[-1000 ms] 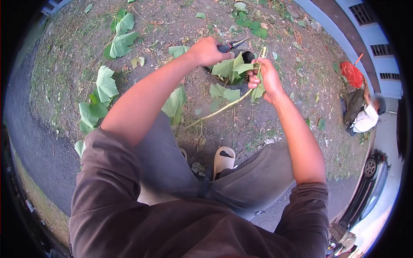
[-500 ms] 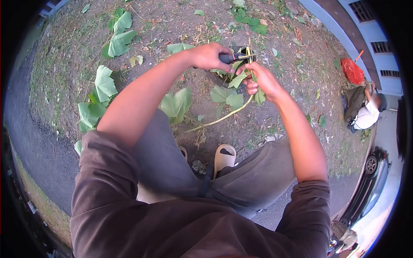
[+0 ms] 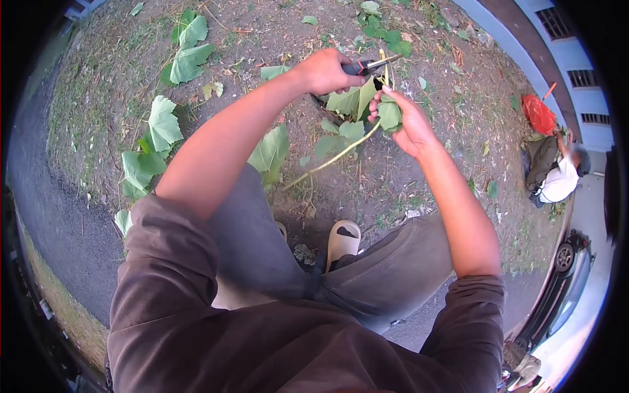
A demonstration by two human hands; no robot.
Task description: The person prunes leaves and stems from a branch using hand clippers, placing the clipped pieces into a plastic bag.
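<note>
My left hand (image 3: 329,72) is closed round the dark handle of pruning shears (image 3: 357,68) with a red mark. The shears' blade crosses the upper end of a pale green vine stem (image 3: 341,154). Close beside it, my right hand (image 3: 407,124) pinches the same stem just below the blade. The stem curves from there down to the lower left, over the soil. One vine leaf (image 3: 390,112) hangs at my right fingers, and a larger folded leaf (image 3: 354,99) lies between the two hands.
Broad green leaves (image 3: 190,60) lie along the left of the bare soil (image 3: 242,108). Another leaf (image 3: 270,154) is near my left knee. A sandal (image 3: 343,242) shows below. At the right, a person (image 3: 558,173) crouches near a red bag (image 3: 538,114), with a car (image 3: 557,281) behind.
My left hand and the shears have moved slightly up, the blade now tilted more upward across the stem. My right hand has turned a little, and the leaves between the hands have shifted.
</note>
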